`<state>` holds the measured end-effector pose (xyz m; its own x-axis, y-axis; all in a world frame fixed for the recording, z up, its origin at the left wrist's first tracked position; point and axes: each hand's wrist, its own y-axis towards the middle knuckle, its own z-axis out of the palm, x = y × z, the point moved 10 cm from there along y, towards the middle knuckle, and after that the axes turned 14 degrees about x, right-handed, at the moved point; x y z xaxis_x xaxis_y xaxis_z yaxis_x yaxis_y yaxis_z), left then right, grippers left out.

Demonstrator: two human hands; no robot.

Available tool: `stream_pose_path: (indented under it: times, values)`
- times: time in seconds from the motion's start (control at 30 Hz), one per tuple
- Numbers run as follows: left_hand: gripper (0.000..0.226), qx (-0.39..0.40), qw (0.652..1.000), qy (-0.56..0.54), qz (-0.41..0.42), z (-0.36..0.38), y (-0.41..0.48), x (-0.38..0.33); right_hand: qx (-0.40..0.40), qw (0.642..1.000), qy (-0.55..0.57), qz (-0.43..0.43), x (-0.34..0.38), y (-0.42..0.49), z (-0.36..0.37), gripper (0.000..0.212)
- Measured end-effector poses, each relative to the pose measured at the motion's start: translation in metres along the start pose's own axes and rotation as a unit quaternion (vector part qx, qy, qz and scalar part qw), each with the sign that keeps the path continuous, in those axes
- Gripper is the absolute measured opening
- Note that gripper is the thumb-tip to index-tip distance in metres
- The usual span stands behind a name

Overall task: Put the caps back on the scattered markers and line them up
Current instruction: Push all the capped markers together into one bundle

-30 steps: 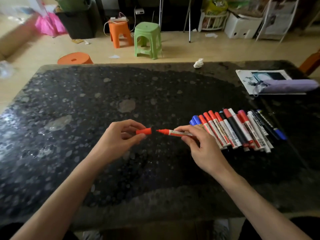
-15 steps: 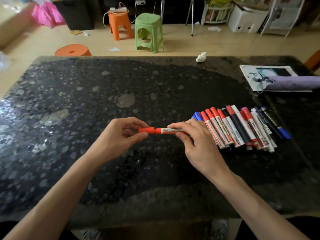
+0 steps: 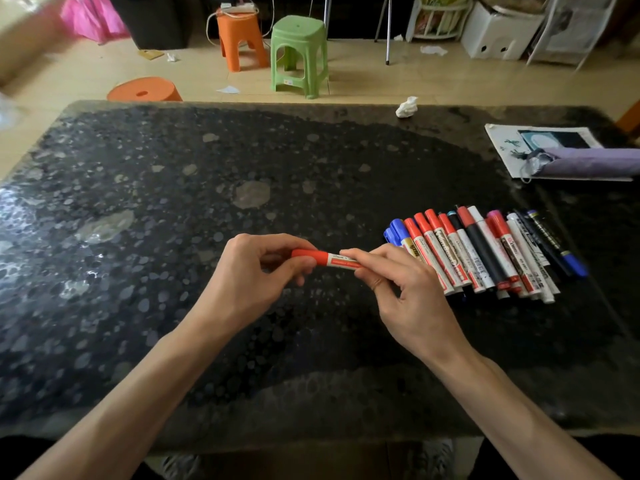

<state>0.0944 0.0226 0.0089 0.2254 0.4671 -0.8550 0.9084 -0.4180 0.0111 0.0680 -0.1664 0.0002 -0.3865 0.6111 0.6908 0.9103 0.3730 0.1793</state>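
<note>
Red marker (image 3: 332, 259), capped, centre frame: left hand (image 3: 249, 275) pinches cap end, right hand (image 3: 405, 289) grips barrel. Row of capped markers (image 3: 485, 254), right, on tabletop (image 3: 173, 202).

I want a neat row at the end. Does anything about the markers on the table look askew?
Yes. The row of markers is ragged: several overlap and their near ends are uneven. The thin pen at its right edge has its blue end nearest the person, unlike the others' caps.

Left hand (image 3: 249, 275) curled in pinch, right hand (image 3: 412, 299) likewise, forearms angled inward
</note>
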Motion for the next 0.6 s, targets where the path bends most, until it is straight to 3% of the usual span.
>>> stream_pose_path:
  times: [0.37, 0.6]
  values:
    - [0.014, -0.004, 1.0, -0.008, 0.003, 0.007, -0.003, 0.002, -0.005, 0.999, -0.033, -0.002, 0.002, -0.001, 0.003, 0.042]
    - [0.013, 0.026, 1.0, 0.008, 0.009, 0.021, 0.015, 0.003, 0.037, 0.998, -0.044, 0.039, -0.001, 0.001, -0.005, 0.026]
